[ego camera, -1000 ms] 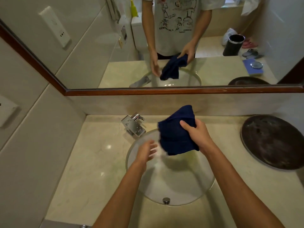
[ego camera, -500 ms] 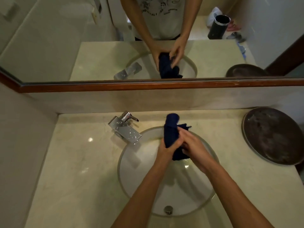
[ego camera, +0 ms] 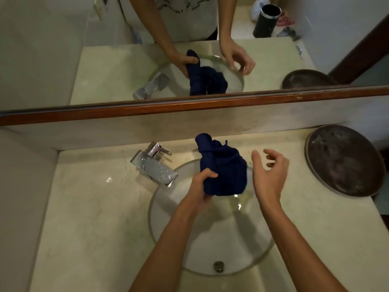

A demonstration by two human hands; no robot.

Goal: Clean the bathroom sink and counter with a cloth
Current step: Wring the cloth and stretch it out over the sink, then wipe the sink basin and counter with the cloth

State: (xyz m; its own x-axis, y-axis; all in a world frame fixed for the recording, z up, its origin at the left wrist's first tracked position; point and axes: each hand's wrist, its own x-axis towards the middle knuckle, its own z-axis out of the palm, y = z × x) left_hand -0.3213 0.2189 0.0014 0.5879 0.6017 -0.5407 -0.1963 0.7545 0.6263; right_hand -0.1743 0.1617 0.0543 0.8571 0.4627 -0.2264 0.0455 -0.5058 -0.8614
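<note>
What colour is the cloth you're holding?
Dark navy blue cloth, plain, seen best in the head view.

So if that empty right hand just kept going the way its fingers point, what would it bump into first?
Probably the dark blue cloth that the left hand grips above the sink. The right hand is open, fingers aimed leftward at it. Depth is unclear, so it might pass just behind.

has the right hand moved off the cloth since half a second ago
Yes. The right hand let go of the cloth and swung right, toward the dark tray; it is now open beside the cloth.
</note>
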